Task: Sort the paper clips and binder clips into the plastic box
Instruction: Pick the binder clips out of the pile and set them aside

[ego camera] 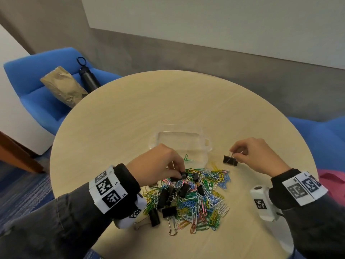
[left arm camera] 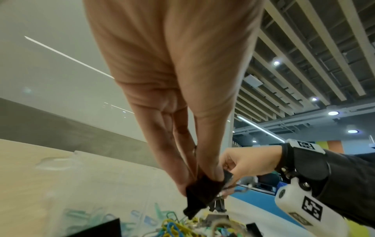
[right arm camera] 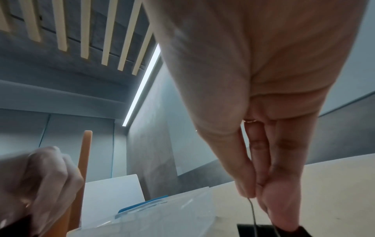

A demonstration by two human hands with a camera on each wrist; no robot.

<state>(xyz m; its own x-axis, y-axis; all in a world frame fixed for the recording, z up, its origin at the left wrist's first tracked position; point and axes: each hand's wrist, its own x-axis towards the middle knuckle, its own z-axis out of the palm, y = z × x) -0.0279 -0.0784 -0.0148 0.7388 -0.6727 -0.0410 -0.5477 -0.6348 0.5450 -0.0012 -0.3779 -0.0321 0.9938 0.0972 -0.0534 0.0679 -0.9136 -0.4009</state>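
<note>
A heap of coloured paper clips [ego camera: 197, 200] mixed with black binder clips [ego camera: 164, 198] lies on the round table. Behind it stands the clear plastic box [ego camera: 205, 143], with a green paper clip [ego camera: 187, 159] inside near its front wall. My left hand [ego camera: 179, 174] pinches a black binder clip [ego camera: 182, 176] at the heap's far edge; the left wrist view shows that binder clip [left arm camera: 202, 190] between thumb and fingers. My right hand [ego camera: 236, 156] pinches the wire handle of another black binder clip [ego camera: 230, 160], which hangs right of the box; its handle [right arm camera: 252, 213] shows in the right wrist view.
The light wooden table [ego camera: 130, 113] has bare surface all around the heap. A blue armchair [ego camera: 37, 101] at back left holds a brown paper bag [ego camera: 63, 86] and a black bottle [ego camera: 87, 75]. A pink item [ego camera: 332, 176] sits past the table's right edge.
</note>
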